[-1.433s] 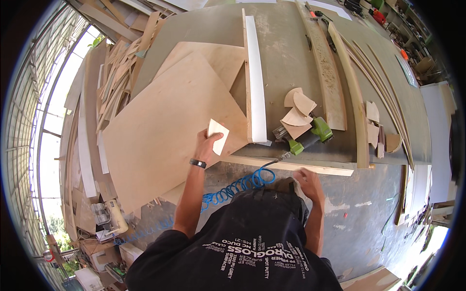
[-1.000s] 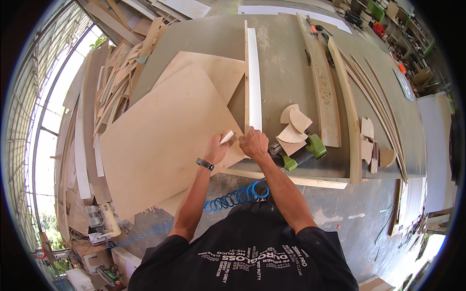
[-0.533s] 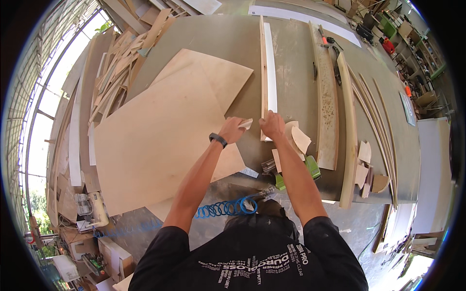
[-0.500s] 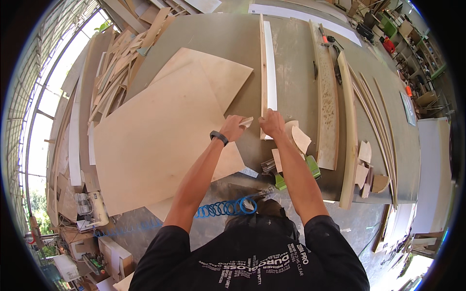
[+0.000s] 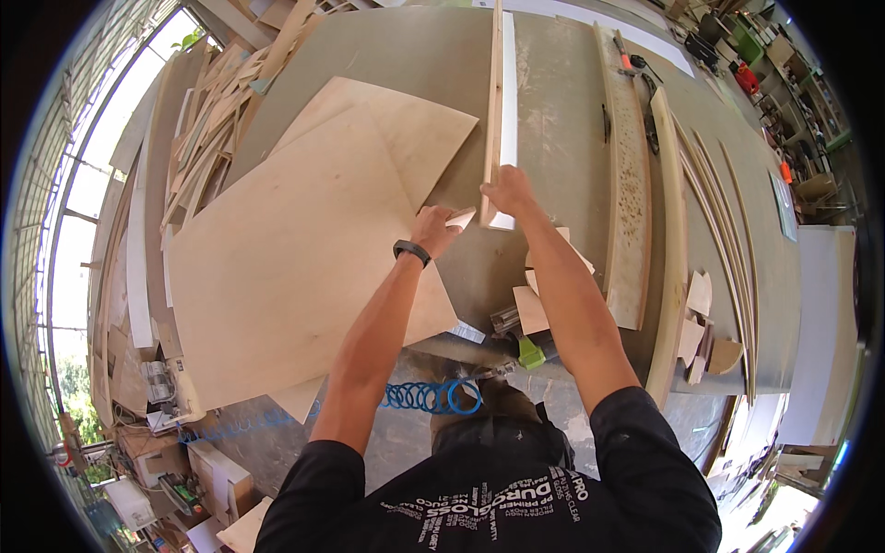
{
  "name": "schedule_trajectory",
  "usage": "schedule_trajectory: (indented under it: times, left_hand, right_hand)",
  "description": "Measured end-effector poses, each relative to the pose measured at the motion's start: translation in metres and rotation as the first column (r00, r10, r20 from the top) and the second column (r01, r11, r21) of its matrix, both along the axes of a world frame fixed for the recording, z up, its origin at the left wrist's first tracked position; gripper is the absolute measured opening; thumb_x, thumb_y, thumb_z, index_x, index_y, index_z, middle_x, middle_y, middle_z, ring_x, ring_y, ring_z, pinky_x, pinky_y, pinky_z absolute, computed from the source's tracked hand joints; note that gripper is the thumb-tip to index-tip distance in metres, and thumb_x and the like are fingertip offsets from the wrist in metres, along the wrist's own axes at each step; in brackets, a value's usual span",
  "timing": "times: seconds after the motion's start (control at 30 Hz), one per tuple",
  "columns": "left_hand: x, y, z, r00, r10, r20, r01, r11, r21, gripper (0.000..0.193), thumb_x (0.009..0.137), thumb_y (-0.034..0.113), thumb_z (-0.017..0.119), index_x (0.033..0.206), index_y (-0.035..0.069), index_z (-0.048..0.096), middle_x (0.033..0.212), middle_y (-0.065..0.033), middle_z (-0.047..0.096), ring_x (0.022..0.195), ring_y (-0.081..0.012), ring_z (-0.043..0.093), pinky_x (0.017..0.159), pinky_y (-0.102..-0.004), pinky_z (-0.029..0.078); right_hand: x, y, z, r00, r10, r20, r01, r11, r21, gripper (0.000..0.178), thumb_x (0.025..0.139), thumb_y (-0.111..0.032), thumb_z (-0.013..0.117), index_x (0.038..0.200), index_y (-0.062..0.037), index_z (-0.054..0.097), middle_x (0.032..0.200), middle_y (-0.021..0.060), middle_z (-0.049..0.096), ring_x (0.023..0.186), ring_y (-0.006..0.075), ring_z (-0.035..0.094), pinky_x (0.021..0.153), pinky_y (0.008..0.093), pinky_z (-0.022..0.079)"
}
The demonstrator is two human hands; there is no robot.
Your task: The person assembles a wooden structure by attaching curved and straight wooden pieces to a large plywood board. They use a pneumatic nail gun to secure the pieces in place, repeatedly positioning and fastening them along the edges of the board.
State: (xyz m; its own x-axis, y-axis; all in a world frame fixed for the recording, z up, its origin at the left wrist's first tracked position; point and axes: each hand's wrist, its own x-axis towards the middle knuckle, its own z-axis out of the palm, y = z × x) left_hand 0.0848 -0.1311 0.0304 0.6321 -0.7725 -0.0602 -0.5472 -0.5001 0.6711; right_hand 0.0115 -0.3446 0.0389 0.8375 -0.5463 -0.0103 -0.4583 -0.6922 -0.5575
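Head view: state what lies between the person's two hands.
In the head view, the pale wooden piece juts from the left hand toward the right hand; past it show grey tabletop and the near end of the long wooden strip.

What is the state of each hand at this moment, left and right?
Left hand: closed, holding a small pale wood piece.
Right hand: closed on the long wooden strip, near its closer end.
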Motion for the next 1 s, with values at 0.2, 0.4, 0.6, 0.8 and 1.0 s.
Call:
schedule_trajectory:
  times: [0.2, 0.4, 0.6, 0.8, 1.0]
  left_hand:
    - [0.0, -0.021, -0.009, 0.991, -0.128, 0.023, 0.129, 0.992, -0.017, 0.034, 0.084, 0.019, 0.08, 0.115, 0.006, 0.08, 0.094, -0.0194, 0.078, 0.084, -0.0365, 0.073, 0.084, -0.046, 0.056]
    - [-0.024, -0.049, -0.021, 0.956, 0.006, -0.293, -0.033, 0.996, -0.085, 0.034, 0.078, 0.01, 0.086, 0.112, 0.008, 0.082, 0.094, -0.0177, 0.079, 0.084, -0.0332, 0.075, 0.083, -0.04, 0.058]
    - [-0.031, -0.059, -0.02, 0.981, -0.033, -0.19, 0.0, 0.985, -0.172, 0.03, 0.075, 0.007, 0.087, 0.105, 0.007, 0.083, 0.09, -0.017, 0.079, 0.081, -0.0312, 0.075, 0.08, -0.0382, 0.059]
    - [-0.024, -0.062, -0.022, 0.99, -0.056, -0.126, 0.036, 0.988, -0.153, 0.029, 0.072, 0.012, 0.089, 0.101, 0.007, 0.083, 0.086, -0.0159, 0.078, 0.076, -0.0302, 0.074, 0.077, -0.0381, 0.058]
    - [-0.03, -0.062, -0.018, 0.994, -0.083, -0.069, 0.074, 0.989, -0.126, 0.027, 0.072, 0.016, 0.089, 0.098, 0.01, 0.084, 0.083, -0.0147, 0.078, 0.073, -0.0298, 0.074, 0.074, -0.0381, 0.059]
  right_hand:
    - [-0.029, -0.001, -0.007, 0.996, -0.063, -0.057, 0.076, 0.963, 0.26, 0.058, 0.096, -0.048, 0.07, 0.105, 0.0088, 0.068, 0.089, 0.023, 0.071, 0.089, 0.0335, 0.071, 0.082, 0.0478, 0.056]
    - [-0.062, -0.017, -0.027, 0.994, -0.034, -0.107, 0.077, 0.899, 0.432, 0.066, 0.102, -0.06, 0.06, 0.106, 0.0051, 0.07, 0.078, 0.0117, 0.068, 0.082, 0.0201, 0.07, 0.081, 0.041, 0.056]
    - [-0.089, -0.02, -0.036, 0.999, 0.024, 0.035, -0.04, 0.813, 0.58, 0.058, 0.101, -0.049, 0.062, 0.129, 0.0008, 0.07, 0.108, 0.0136, 0.075, 0.109, 0.0215, 0.068, 0.098, 0.0348, 0.052]
    - [-0.097, -0.025, -0.041, 0.98, 0.191, 0.054, -0.189, 0.817, 0.545, 0.071, 0.085, -0.029, 0.079, 0.147, -0.0018, 0.058, 0.13, 0.0173, 0.071, 0.122, 0.0277, 0.066, 0.107, 0.0376, 0.051]
    - [-0.098, -0.017, -0.042, 0.974, 0.2, 0.11, -0.228, 0.884, 0.409, 0.077, 0.077, -0.012, 0.089, 0.146, -0.0025, 0.057, 0.121, 0.0154, 0.072, 0.111, 0.0269, 0.069, 0.102, 0.037, 0.056]
